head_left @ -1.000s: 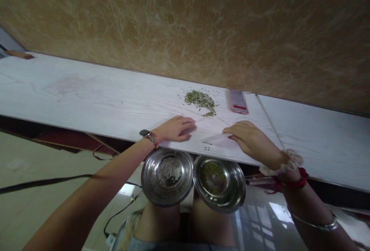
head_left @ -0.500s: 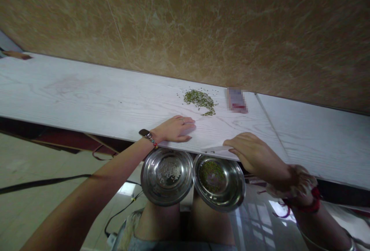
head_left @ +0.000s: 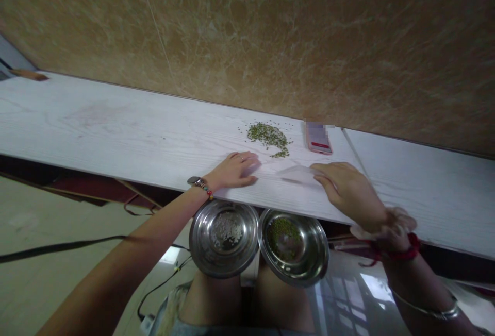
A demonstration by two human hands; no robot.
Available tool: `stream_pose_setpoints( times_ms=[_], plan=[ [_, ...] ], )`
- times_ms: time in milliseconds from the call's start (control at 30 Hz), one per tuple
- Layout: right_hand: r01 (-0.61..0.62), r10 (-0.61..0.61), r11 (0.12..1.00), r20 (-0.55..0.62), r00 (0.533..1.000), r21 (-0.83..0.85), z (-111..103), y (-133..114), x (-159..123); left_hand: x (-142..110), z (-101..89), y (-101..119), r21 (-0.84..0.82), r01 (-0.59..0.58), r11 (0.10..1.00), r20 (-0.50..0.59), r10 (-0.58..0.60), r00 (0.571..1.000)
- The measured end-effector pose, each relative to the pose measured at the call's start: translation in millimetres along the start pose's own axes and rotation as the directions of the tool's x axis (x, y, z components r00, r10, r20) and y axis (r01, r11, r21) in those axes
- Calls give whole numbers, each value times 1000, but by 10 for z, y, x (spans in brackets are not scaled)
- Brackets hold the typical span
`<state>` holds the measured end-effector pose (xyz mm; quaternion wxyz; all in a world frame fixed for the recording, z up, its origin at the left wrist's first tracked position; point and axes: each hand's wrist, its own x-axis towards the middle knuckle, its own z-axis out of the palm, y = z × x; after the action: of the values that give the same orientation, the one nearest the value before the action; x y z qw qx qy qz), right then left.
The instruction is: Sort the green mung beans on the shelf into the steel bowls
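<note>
My left hand (head_left: 235, 169) lies palm down and open on the white tabletop, its fingers close to a pile of small green beans with some white grains (head_left: 268, 136). In my right hand (head_left: 342, 184) is a thin whitish card (head_left: 297, 172), blurred, pinched by one end above the tabletop just nearer than the pile. Below the table edge, two steel bowls rest side by side on the lap. White grains lie in the left bowl (head_left: 201, 258). The right bowl (head_left: 317, 253) contains small green beans.
A phone (head_left: 318, 139) lies by the wall, right of the pile. The narrow white table (head_left: 127, 140) runs along a brown marbled wall (head_left: 240, 32). A brown object (head_left: 30, 74) sits at the far left end. Cables (head_left: 166, 280) trail over the floor at lower left.
My right hand has carried the card from the table's front edge up and away, toward the pile. My left hand has stayed almost in place. The pile and bowls look the same.
</note>
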<state>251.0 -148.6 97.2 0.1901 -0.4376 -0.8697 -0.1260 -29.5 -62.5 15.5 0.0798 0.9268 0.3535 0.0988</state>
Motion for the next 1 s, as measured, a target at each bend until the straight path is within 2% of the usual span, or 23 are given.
stream_pose_setpoints(
  times_ms=[67, 167, 333, 467, 633, 767, 1000],
  plan=[
    [-84, 81, 995, -41, 996, -62, 127, 113, 68, 5, 7, 10, 12, 89, 996, -32, -88, 996],
    [-162, 151, 980, -101, 983, -112, 319, 226, 142, 15, 6, 37, 23, 144, 989, -50, -143, 988],
    [-162, 146, 976, -113, 983, -146, 489, 169, 190, 19, 1, 53, 12, 178, 984, -42, -177, 983],
    [-135, 127, 978, -60, 990, -156, 499, 76, 210, 13, 11, 37, -1, 171, 985, -49, -171, 984],
    [-151, 125, 959, -117, 985, -239, 464, 116, 179, 15, 29, 23, 5, 147, 989, -61, -146, 987],
    [-135, 112, 946, -93, 989, -295, 453, 145, 153, 21, 21, 37, 13, 163, 987, -47, -162, 986],
    [-129, 129, 961, -16, 992, -244, 481, 108, 180, 9, 26, 32, 2, 150, 989, -64, -149, 987]
  ],
)
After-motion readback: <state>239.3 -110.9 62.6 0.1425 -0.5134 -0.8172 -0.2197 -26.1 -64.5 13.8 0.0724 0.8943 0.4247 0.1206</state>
